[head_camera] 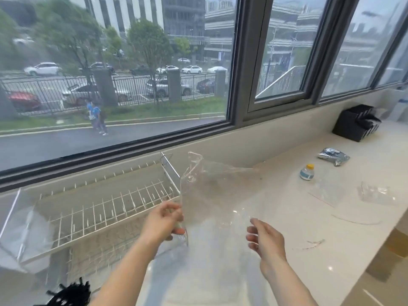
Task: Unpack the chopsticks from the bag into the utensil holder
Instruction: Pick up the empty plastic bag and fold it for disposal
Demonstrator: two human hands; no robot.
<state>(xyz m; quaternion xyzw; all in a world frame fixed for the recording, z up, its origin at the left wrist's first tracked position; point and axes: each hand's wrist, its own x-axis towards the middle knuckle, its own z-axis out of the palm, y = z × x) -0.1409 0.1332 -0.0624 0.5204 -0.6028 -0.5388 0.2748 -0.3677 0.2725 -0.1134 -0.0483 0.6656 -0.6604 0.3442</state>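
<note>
Chopsticks aren't clearly visible; our left hand (164,219) pinches the clear bag (212,191) beside the drying rack (106,208) (blurred, contents unclear), and our right hand (263,238) hangs half-open, empty. Tilting the limp bag could spill anything inside onto the counter (309,217).

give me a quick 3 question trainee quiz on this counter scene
1. True or false: the left hand grips the edge of the clear bag.
2. What colour is the small bottle's cap? A red, B yellow, C black
3. Which side of the bag is the white dish rack on?

Key: 1 true. 2 B. 3 Its left; the right hand is open beside the bag.
</note>
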